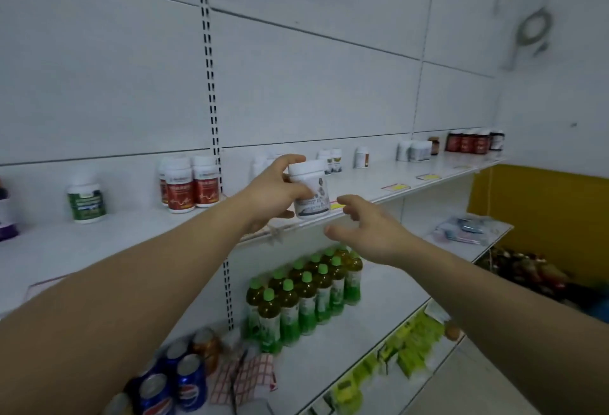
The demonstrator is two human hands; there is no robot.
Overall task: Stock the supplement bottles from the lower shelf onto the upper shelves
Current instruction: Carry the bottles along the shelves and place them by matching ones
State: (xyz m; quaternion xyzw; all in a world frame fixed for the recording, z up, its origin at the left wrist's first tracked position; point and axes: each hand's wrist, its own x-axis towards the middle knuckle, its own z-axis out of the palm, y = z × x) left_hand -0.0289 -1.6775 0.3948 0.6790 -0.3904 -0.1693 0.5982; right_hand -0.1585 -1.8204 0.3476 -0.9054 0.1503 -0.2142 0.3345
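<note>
Placement step, judged from the pose: the left hand (pixel 275 189) is clamped round a white plastic supplement bottle with a white cap and grey-printed label (pixel 309 189), holding it upright at the front edge of the long white upper shelf (pixel 438 169). Whether its base touches the shelf cannot be told. The right hand (pixel 369 233) hangs just beside and below the bottle — fingers spread, holding nothing. The next move likely calls for setting the bottle down and sliding it back towards the red-labelled white bottles (pixel 191 185) — without toppling it.
</note>
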